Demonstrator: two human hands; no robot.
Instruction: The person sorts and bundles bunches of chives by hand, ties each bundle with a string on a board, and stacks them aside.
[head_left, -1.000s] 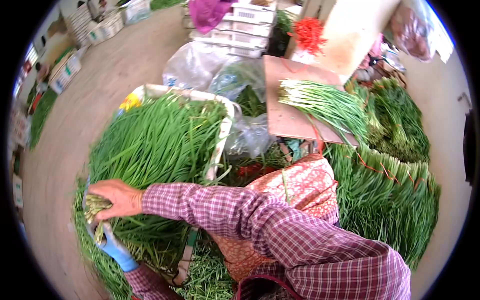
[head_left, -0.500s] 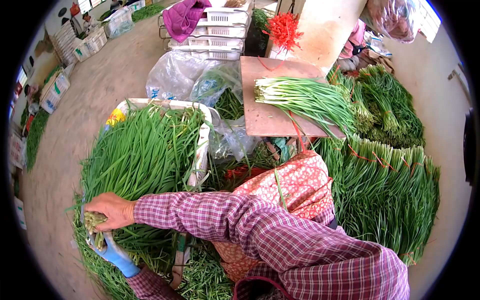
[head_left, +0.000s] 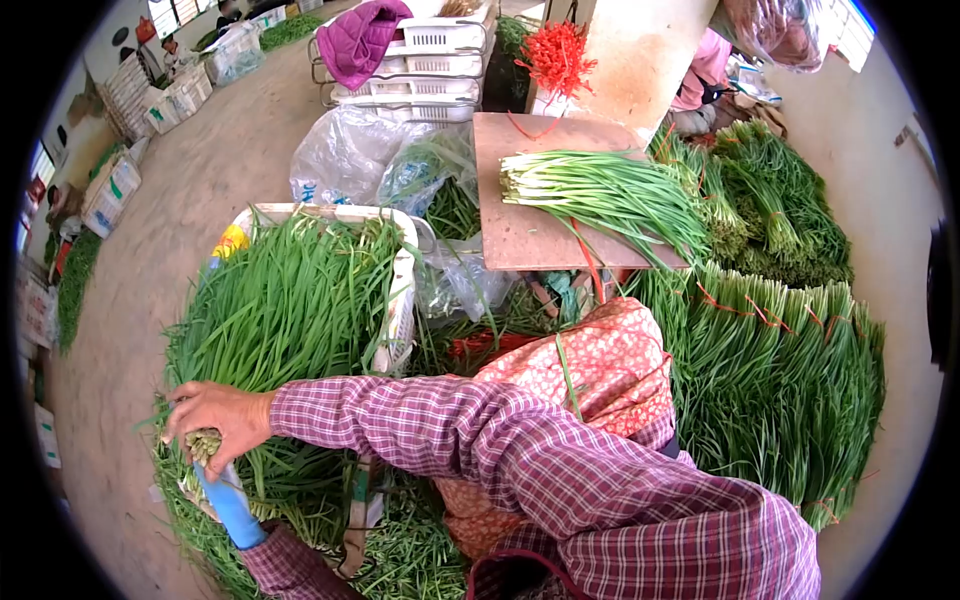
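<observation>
At the left, my bare right hand (head_left: 228, 420) reaches across and curls its fingers and thumb around the pale stem ends of a bunch of garlic chives (head_left: 204, 445). Just below it, my left hand (head_left: 228, 500), in a blue glove, is closed against the same bunch; its fingers are mostly hidden. Beside both hands is a white plastic basket (head_left: 403, 290) heaped with loose green chives (head_left: 290, 300). Another bundle of chives (head_left: 600, 195) lies on a brown board (head_left: 510, 235), white ends to the left.
Stacked bundles tied with red bands (head_left: 770, 370) stand at the right. Clear plastic bags (head_left: 335, 155) lie behind the basket. White crates (head_left: 430, 65) with a purple jacket (head_left: 360, 40) are at the back. Red ties (head_left: 558, 60) hang by a pillar. People sit far left.
My right hand has shifted slightly, its fingers lifting and spreading more over the stem ends. My left hand has moved a little up and right, under the right hand.
</observation>
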